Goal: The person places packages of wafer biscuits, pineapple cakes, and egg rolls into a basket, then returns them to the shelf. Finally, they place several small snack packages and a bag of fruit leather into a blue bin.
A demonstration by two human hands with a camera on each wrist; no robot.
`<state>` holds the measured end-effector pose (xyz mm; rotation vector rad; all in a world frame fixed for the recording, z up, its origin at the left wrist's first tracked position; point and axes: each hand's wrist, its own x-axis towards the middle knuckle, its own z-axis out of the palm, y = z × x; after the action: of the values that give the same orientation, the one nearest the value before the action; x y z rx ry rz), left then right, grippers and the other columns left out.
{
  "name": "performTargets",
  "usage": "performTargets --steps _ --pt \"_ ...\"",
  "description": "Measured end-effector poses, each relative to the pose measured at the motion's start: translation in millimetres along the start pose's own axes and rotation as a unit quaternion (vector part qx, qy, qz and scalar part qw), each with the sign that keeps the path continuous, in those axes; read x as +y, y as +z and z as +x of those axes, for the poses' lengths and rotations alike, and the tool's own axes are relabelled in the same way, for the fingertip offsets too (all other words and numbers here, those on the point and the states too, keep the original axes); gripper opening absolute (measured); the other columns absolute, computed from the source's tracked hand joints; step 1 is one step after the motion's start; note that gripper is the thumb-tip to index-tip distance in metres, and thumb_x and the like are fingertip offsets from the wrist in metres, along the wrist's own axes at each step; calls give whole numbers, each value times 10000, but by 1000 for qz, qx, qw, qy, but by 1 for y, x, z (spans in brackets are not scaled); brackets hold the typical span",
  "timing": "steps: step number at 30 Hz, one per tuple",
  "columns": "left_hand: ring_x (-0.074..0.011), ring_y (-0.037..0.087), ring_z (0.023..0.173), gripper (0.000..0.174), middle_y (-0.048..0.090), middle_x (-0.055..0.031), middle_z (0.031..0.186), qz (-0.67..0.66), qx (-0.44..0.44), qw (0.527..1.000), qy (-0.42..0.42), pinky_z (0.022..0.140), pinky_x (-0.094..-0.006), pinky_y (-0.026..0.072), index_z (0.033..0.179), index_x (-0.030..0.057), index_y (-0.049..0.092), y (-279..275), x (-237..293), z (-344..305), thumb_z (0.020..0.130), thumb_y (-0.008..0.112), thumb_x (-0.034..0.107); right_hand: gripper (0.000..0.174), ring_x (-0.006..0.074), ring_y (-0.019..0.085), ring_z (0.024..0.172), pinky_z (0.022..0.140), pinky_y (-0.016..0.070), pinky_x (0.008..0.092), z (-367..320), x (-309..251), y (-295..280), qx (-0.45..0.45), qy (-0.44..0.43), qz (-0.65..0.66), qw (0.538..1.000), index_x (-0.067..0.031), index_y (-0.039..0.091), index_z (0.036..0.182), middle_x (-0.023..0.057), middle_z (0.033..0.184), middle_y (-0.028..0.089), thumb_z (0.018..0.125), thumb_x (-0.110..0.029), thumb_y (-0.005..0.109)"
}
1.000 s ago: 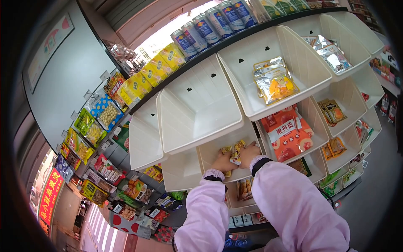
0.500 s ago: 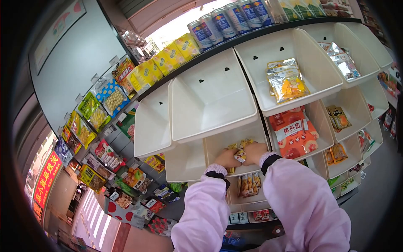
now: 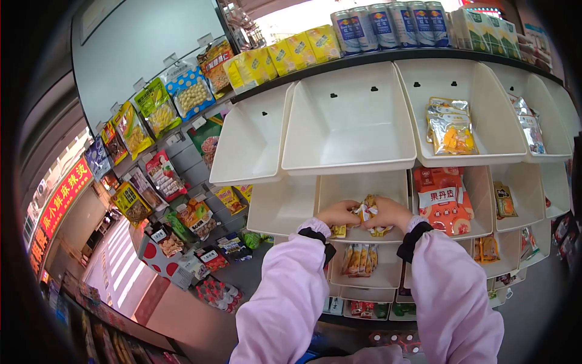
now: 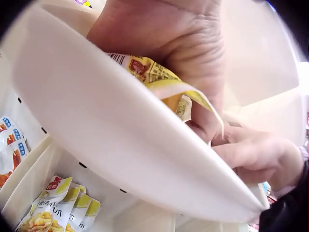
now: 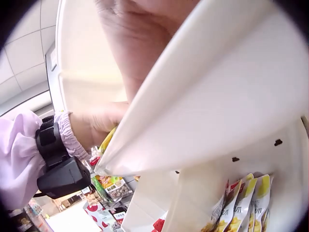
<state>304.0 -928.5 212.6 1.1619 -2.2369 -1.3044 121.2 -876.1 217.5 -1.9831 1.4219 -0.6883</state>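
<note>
Both hands reach into a white bin in the second row, in the head view. My right hand (image 3: pixel 391 215) grips small yellow-and-white snack packets (image 3: pixel 367 209) by their right side. From the other side my left hand (image 3: pixel 338 212) holds them, its fingertips meeting the right hand's at the packets. In the left wrist view, a yellow packet (image 4: pixel 140 68) shows beneath the left hand (image 4: pixel 169 29), and the right hand (image 4: pixel 258 152) comes in from the right. The bin's front wall (image 5: pixel 203 92) hides most fingers in the right wrist view. Another yellow packet (image 3: pixel 338 231) lies below the left hand.
A large white bin (image 3: pixel 348 155) overhangs the hands. Right of them, a bin holds a big red bag (image 3: pixel 442 200); below, several upright snack packets (image 3: pixel 360 259) stand in a lower bin. Hanging snack bags (image 3: pixel 188 91) line the left. Drink cans (image 3: pixel 382 27) stand on top.
The head view has tilted level, so the shelf sits straighter and farther right in it. Both hands stay in the same bin at the yellow packets, whose position between the fingers has shifted slightly.
</note>
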Motion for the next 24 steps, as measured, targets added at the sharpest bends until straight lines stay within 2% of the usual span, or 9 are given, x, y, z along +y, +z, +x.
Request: performTargets --steps 2,7,10,11,13,16,19,22,24 --pt "-181 557 804 635 575 -158 967 2 -16 1000 -20 657 -267 452 1169 -72 437 1 4 -1 606 627 153 659 278 597 793 705 476 317 5 8 0 -41 16 15 999 17 553 963 164 879 607 497 -401 759" --pt "-166 512 916 685 524 -135 1081 25 -86 995 -36 769 -253 426 1234 -50 372 -6 -2 7 630 632 144 660 242 598 775 667 489 330 7 3 -5 -85 56 25 994 -2 538 973 128 873 605 498 -388 785" --pt "-168 504 939 692 514 -138 1095 35 -73 996 -27 787 -256 421 1238 -62 358 -7 -3 7 641 628 158 689 230 592 804 652 509 368 6 -4 -9 -111 124 80 983 -11 497 1033 102 924 588 513 -339 808" --pt "-195 491 985 727 501 -164 1122 24 -76 996 -30 821 -266 405 1235 -68 362 -7 -1 6 637 641 236 702 227 589 821 648 516 381 6 -4 -9 -119 150 101 976 -15 482 1056 94 945 580 519 -320 815" --pt "-247 464 1077 819 475 -215 1175 3 -81 996 -36 891 -285 371 1229 -80 371 -6 7 -2 628 665 392 605 212 579 829 619 522 383 6 -4 -7 -108 156 103 976 -66 502 1030 74 936 577 543 -260 805" --pt "-267 447 1101 894 459 -236 1188 -44 -21 998 -45 914 -293 357 1226 -110 355 1 3 -2 646 670 494 537 202 575 829 607 523 380 5 -6 -4 -110 150 117 976 -94 517 1010 59 924 577 566 -231 786" --pt "-253 472 1066 912 472 -219 1174 7 -6 999 -35 887 -295 380 1247 -96 333 5 3 1 672 660 532 502 196 574 827 618 523 371 3 -7 -3 -107 157 113 975 -95 524 1008 52 912 580 585 -229 757" --pt "-287 473 1068 938 477 -263 1151 -11 -4 1000 -18 899 -317 376 1197 -136 373 7 5 2 643 658 565 474 184 580 801 625 522 360 6 -2 0 -102 158 120 975 -97 533 1005 47 879 587 594 -228 731" --pt "-282 509 1015 940 506 -257 1108 4 25 1000 -14 855 -315 408 1190 -142 375 9 11 0 638 667 561 476 185 584 793 630 524 357 8 0 1 -95 156 134 974 -73 529 1009 54 877 590 601 -216 729"
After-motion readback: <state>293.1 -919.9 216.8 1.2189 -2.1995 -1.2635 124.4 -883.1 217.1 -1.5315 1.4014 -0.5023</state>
